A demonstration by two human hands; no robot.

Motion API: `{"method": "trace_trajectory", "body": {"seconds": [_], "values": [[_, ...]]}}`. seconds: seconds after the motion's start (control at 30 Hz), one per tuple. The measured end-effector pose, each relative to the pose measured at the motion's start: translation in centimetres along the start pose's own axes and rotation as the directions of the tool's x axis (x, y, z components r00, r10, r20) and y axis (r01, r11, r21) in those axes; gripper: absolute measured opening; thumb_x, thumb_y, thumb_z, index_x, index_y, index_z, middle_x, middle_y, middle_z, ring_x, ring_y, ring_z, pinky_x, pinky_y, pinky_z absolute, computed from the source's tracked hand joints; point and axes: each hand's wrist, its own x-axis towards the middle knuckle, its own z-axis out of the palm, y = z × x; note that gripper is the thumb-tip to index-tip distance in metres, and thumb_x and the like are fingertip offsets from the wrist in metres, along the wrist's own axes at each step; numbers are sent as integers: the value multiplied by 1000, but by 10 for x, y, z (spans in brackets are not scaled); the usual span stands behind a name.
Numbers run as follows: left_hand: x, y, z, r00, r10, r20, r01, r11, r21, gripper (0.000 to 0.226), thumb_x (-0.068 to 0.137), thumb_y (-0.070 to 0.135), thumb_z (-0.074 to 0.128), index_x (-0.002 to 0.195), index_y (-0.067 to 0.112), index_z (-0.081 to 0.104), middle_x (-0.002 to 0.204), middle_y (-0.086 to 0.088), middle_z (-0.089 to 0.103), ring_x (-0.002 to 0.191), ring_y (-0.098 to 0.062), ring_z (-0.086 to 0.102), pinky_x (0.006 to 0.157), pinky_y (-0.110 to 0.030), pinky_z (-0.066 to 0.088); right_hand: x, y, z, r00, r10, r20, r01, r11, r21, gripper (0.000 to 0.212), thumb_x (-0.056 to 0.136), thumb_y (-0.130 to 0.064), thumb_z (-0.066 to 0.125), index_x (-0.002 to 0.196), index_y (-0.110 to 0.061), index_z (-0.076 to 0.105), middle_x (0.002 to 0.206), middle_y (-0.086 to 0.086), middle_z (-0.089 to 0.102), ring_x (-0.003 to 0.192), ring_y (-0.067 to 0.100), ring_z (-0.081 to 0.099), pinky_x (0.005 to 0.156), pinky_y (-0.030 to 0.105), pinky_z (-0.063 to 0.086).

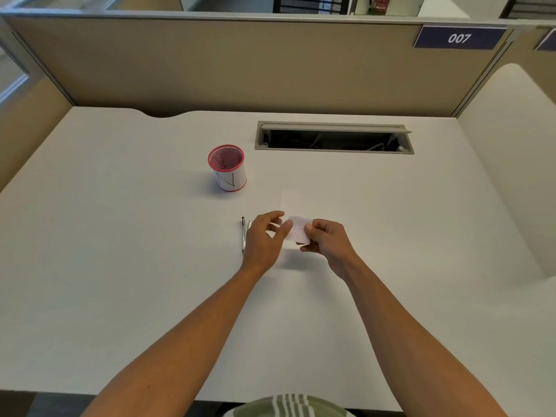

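Observation:
A small white slip of paper (298,229) is held just above the white desk (120,236). My right hand (326,243) pinches its right edge between thumb and fingers. My left hand (264,239) is at the slip's left edge, thumb and fingers closing on it. A larger white sheet (296,203) lies flat on the desk just behind the hands. Two pens (244,233) lie side by side left of my left hand, partly hidden by it.
A red mesh pen cup (227,167) wrapped in white paper stands upright behind and left of the hands. An open cable slot (334,138) is set into the desk's back right. Beige partition walls enclose the desk on three sides.

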Motion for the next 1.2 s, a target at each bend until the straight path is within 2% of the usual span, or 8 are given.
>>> {"method": "trace_trajectory", "body": {"seconds": [0.07,0.2,0.4,0.5,0.63,0.77,0.93,1.2], "values": [[5,0,-1,979,-176,107,192,968,-163,17,90,23,66,104,14,67,90,1,67,78,-9,62,65,-17,51,0,1,0,1000,1,21,-1,1000,-9,25,99,-9,53,76,-5,63,82,14,63,75,25,65,67,33,58],[5,-4,-2,952,-249,179,287,929,-234,12,87,14,69,94,3,70,76,-4,66,67,-14,61,61,-22,56,1,5,2,999,12,41,-12,1000,-10,20,99,-8,52,88,2,65,85,15,64,75,24,62,65,30,57],[7,-7,-2,946,-273,176,309,923,-228,15,87,14,69,95,2,70,81,-8,68,67,-16,63,62,-23,57,5,9,2,1000,21,17,-22,1000,17,21,96,-7,58,77,-5,66,77,9,64,69,20,63,66,29,59],[8,-9,-4,945,-282,166,314,924,-220,10,87,15,69,92,7,71,81,-6,69,66,-15,65,59,-19,55,7,10,1,1000,29,-8,-29,998,49,12,94,-9,61,88,-2,69,83,12,67,73,22,66,69,31,60],[13,-10,-8,946,-287,148,314,926,-210,2,86,18,70,86,16,71,80,-3,70,62,-11,67,60,-21,57,12,9,1,999,25,-47,-23,998,51,15,96,-13,60,95,-1,69,89,16,71,78,26,69,74,37,61],[22,-9,-16,949,-301,97,315,930,-192,6,86,20,70,81,23,70,81,1,71,62,-12,68,62,-23,58,19,5,6,998,9,-63,-6,998,58,12,94,-14,62,94,-5,70,84,10,72,70,20,71,67,31,60],[41,-8,-36,945,-327,28,324,914,-244,7,88,17,68,82,18,71,81,-2,71,64,-14,68,58,-21,57,33,1,19,997,-40,-67,36,998,-60,7,91,-10,64,88,-8,70,82,7,71,68,18,71,62,27,57],[92,-10,-81,932,-341,-124,295,912,-284,5,89,13,66,87,12,70,85,-4,69,67,-15,67,60,-25,58,77,-25,55,993,-99,-58,85,975,-205,11,93,-11,59,93,-7,69,87,6,70,73,19,70,67,30,60]]}}
